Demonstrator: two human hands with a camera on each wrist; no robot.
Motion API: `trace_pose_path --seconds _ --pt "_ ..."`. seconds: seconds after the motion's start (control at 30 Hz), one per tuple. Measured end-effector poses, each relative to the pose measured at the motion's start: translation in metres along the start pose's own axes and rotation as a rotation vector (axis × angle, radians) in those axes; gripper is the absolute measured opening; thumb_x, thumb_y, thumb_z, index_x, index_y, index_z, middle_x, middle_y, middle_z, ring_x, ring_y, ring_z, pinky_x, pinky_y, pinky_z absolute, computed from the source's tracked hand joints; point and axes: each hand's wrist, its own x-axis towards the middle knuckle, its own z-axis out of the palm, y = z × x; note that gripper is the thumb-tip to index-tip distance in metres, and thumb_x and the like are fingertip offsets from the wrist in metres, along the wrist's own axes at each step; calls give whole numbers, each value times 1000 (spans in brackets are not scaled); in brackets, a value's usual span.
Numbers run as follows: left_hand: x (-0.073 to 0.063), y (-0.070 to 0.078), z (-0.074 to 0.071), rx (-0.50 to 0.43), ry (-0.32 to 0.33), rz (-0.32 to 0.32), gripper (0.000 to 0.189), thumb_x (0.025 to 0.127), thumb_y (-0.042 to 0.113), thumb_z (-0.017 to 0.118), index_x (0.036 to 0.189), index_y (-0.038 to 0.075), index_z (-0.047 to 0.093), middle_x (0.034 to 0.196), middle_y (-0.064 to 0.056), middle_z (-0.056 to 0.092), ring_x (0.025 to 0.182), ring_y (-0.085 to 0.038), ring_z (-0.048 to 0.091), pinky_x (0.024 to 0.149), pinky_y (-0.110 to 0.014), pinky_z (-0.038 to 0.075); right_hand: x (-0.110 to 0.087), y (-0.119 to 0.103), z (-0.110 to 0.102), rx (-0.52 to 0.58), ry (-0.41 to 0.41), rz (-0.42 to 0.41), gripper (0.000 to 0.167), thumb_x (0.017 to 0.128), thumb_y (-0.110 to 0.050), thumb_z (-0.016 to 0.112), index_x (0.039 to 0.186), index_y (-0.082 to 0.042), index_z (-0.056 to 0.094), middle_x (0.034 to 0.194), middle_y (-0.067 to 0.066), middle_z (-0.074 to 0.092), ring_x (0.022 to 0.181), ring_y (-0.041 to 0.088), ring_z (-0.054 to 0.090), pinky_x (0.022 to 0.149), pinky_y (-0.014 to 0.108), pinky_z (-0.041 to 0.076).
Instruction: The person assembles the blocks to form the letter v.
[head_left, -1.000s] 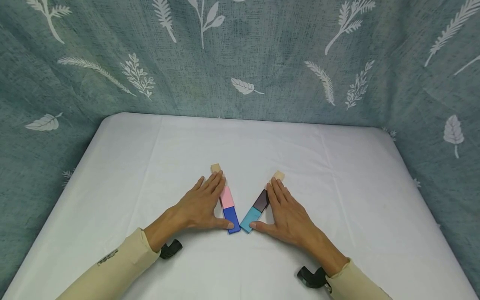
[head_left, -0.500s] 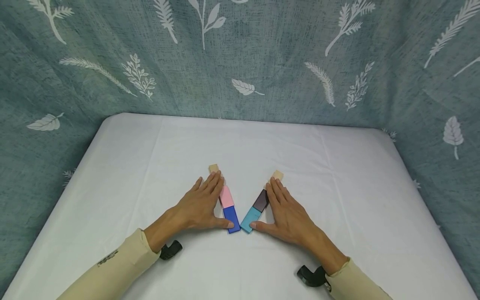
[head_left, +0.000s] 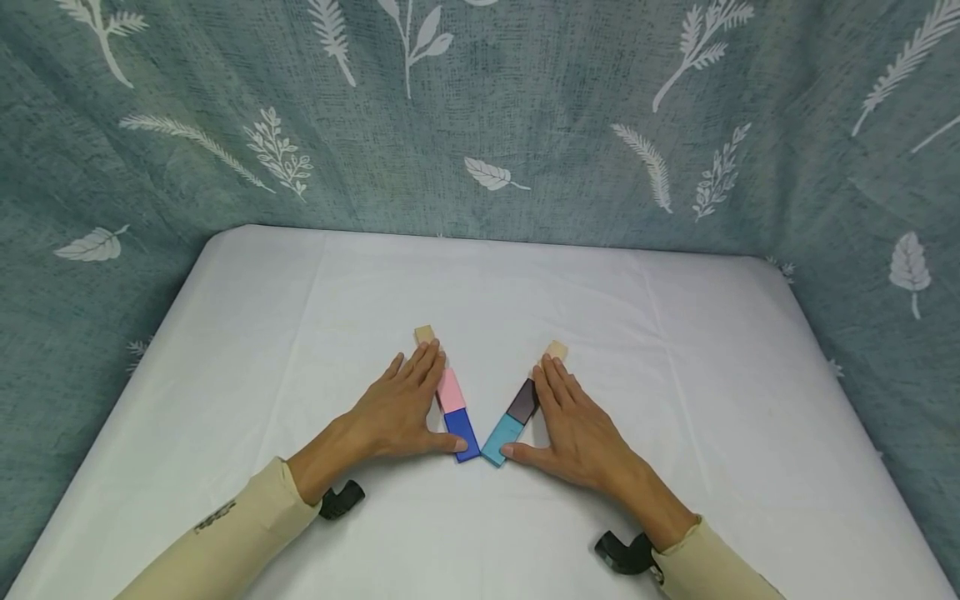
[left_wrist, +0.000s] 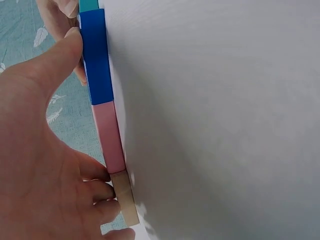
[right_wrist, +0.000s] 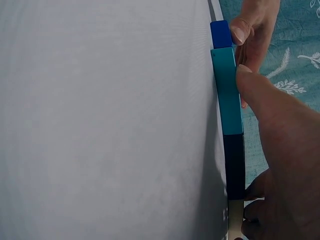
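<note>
Two rows of blocks lie on the white cloth in a V, their near ends touching or almost touching. The left row runs from a blue block (head_left: 460, 427) through a pink block (head_left: 451, 390) to a plain wooden block (head_left: 423, 334). In the right row come a teal block (head_left: 501, 433), a dark block (head_left: 522, 401) and a plain wooden block (head_left: 557, 349). My left hand (head_left: 403, 412) touches the blue block with its thumb and the wooden end with straight fingers. Likewise, my right hand (head_left: 577, 429) has its thumb on the teal block and fingertips by its wooden end, partly covering it.
A white cloth (head_left: 360, 292) covers the table under both hands. Behind it hangs a green-blue curtain (head_left: 555, 125) with white leaf prints. Dark wrist devices (head_left: 626, 553) sit below both wrists near the sleeves.
The far end of the left row has swung slightly left along with my left hand, so the V is a little wider. My right hand and its row stay almost still.
</note>
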Motion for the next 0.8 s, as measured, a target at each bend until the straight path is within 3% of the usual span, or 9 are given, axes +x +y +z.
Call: trace_pose_path --seconds 0.8 --pt "-1 0 0 -12 16 -5 124 79 77 64 159 -4 15 167 -19 7 155 -32 4 122 -53 8 0 0 0 -3 6 -6 119 83 -82 54 159 3 20 167 20 12 155 29 9 122 46 19"
